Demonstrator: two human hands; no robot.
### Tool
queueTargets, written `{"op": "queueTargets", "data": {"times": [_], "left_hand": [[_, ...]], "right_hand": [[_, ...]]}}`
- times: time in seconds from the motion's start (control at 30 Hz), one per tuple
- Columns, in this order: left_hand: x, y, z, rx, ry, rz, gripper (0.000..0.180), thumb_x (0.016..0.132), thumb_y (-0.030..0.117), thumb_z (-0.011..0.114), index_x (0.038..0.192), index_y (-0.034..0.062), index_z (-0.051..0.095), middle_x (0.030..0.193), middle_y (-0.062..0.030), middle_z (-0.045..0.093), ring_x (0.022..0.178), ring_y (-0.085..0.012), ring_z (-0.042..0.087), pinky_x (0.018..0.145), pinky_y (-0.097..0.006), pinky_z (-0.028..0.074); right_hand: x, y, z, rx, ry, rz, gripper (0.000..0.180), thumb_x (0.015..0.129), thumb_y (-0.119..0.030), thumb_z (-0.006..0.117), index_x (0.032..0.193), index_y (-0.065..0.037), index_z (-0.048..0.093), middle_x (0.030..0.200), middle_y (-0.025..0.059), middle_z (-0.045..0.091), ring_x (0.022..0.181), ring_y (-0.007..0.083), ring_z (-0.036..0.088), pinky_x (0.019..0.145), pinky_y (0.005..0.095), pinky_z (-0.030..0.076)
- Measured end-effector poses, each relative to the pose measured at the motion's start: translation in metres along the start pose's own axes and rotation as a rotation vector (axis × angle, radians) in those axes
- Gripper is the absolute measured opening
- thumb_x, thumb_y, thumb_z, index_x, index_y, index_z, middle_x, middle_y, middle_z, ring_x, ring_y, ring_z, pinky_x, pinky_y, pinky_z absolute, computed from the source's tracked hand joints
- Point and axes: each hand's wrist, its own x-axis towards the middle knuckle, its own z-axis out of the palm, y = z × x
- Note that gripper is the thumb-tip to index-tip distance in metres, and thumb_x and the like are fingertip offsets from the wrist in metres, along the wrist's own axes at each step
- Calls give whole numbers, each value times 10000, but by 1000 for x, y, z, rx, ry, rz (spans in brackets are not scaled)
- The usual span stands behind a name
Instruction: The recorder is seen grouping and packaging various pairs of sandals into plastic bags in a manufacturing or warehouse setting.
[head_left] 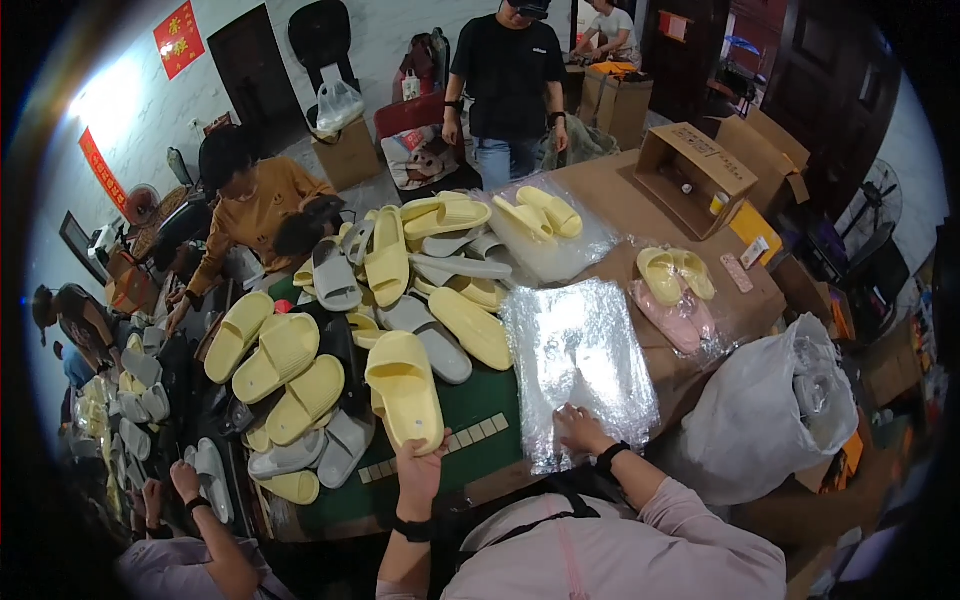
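Observation:
My left hand (420, 468) is closed around the heel end of a yellow slide slipper (405, 385), which is tilted with its footbed toward me. To the right, my right hand (582, 430) lies on the near part of a stack of clear, shiny plastic bags (570, 335), fingers apart. Heaped loosely beyond and left of the held slipper are several yellow slippers (278, 355) and grey slippers (335, 277). A pale ruler-like strip (480, 432) lies on the green mat (450, 400) between my hands.
On the brown table are bagged yellow slippers (540, 213), a yellow pair (675, 274) over a pink pair (675, 315), and an open cardboard box (692, 180). A big white sack (765, 410) stands right. Co-workers include one in orange (262, 215) and one in black (508, 75).

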Motion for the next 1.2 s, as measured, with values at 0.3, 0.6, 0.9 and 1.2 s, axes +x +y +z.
{"op": "queueTargets", "data": {"times": [0.3, 0.6, 0.9, 1.2], "left_hand": [[-29, -61, 83, 229, -295, -52, 579, 702, -63, 493, 1266, -14, 375, 1144, -159, 540, 1008, -302, 576, 884, -390, 471], [-45, -141, 162, 204, -331, -154, 597, 729, -101, 535, 1278, 30, 341, 1165, -100, 509, 1059, -211, 533, 913, -323, 435], [-30, -207, 163, 223, -296, -257, 459, 804, 12, 479, 1248, -29, 371, 1156, -161, 531, 997, -288, 584, 828, -383, 502], [-3, -289, 86, 768, -174, -693, 298, 849, 214, 601, 1094, 54, 552, 911, -86, 605, 797, -171, 589, 630, -319, 486]], "right_hand": [[-9, 21, -11, 514, 274, -228, 566, 822, -263, 601, 1306, -40, 411, 1284, 216, 450, 1205, 368, 413, 1010, 396, 348], [-56, 69, -18, 649, 398, -76, 484, 841, -258, 570, 1264, -46, 467, 1293, 226, 427, 1194, 356, 430, 1013, 379, 346], [-101, 90, -14, 691, 415, -26, 402, 853, -198, 548, 1217, -39, 489, 1224, 203, 481, 1156, 339, 453, 974, 374, 374], [-99, 112, 19, 788, 381, -85, 261, 834, -100, 525, 1078, -10, 556, 1127, 200, 522, 1064, 362, 504, 922, 381, 403]]}}
